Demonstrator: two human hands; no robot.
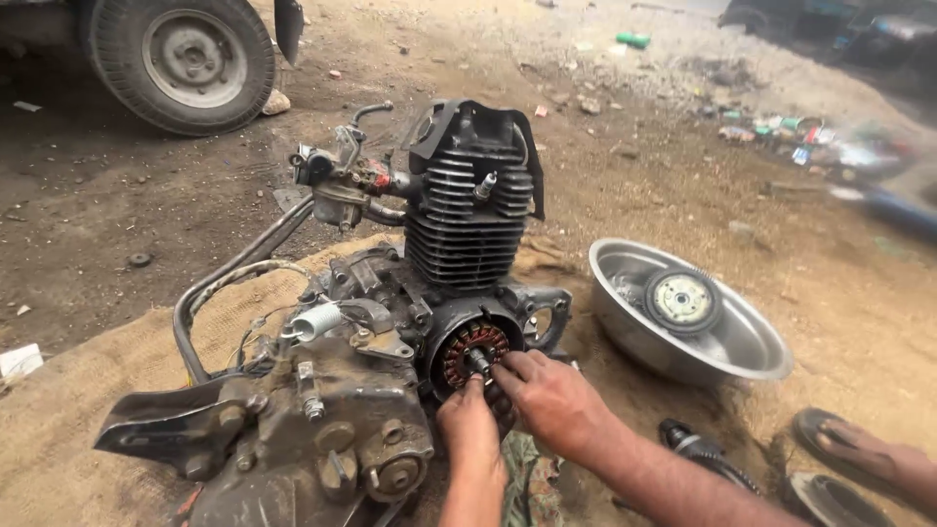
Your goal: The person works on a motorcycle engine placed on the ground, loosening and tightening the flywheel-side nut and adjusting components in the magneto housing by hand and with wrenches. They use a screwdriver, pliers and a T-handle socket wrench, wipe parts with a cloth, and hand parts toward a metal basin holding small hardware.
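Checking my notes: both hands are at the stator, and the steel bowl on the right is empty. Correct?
Not quite. In the head view both hands are at the stator, but the steel bowl on the right holds a round rotor-like part.

The engine [390, 322] is dull cast metal, grimy and oil-stained, with matt black ribbed fins. Its stator [475, 351] shows coppery windings. The bowl [742, 342] is shiny smooth steel; the sacking [117, 390] is coarse woven cloth.
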